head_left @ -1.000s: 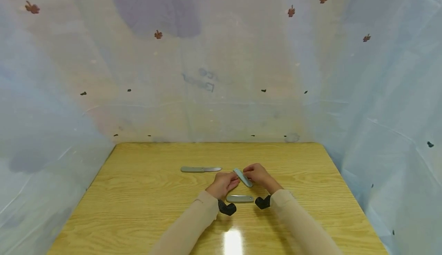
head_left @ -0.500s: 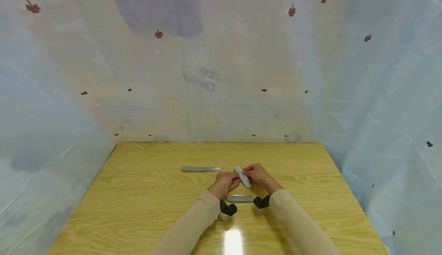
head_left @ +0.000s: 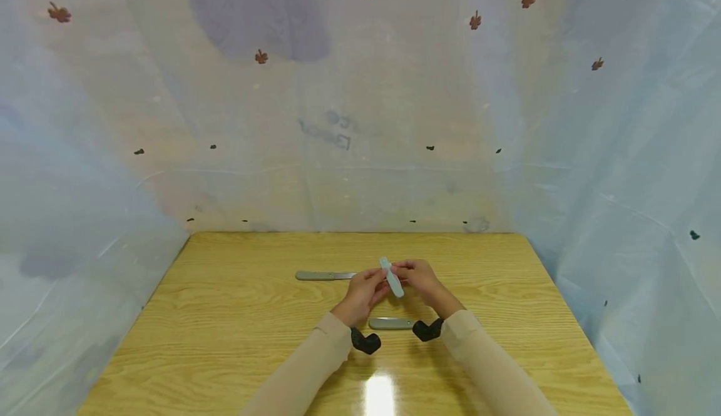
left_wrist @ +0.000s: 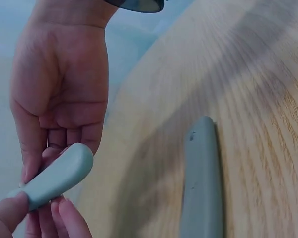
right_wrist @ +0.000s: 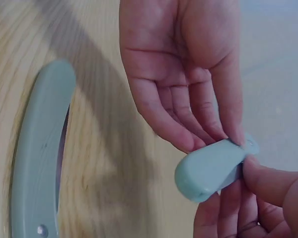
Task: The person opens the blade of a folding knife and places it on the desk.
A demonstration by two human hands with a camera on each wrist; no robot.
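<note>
Both hands hold a pale green folding knife (head_left: 395, 286) raised over the table. My left hand (head_left: 360, 292) pinches it from the left, its thumb (left_wrist: 9, 214) on the handle and fingers beneath. From the other side, the thumb and fingers of my right hand (head_left: 425, 286) pinch it near the pivot end. In the right wrist view the handle's rounded end (right_wrist: 201, 176) faces the camera; a dark edge shows beneath it, and how far the blade is out cannot be told. A folded knife (head_left: 390, 323) of the same kind lies just in front of the hands.
A third knife (head_left: 315, 276) lies further back to the left with its blade out, the tip hidden behind my left hand. The wooden table (head_left: 236, 341) ends at a pale sheet (head_left: 360, 109) hung behind and at the sides.
Both hands have lifted the knife slightly up and away from the table, and it has turned steeper. The thumbs and fingers have closed nearer together on it. The other knives stay put.
</note>
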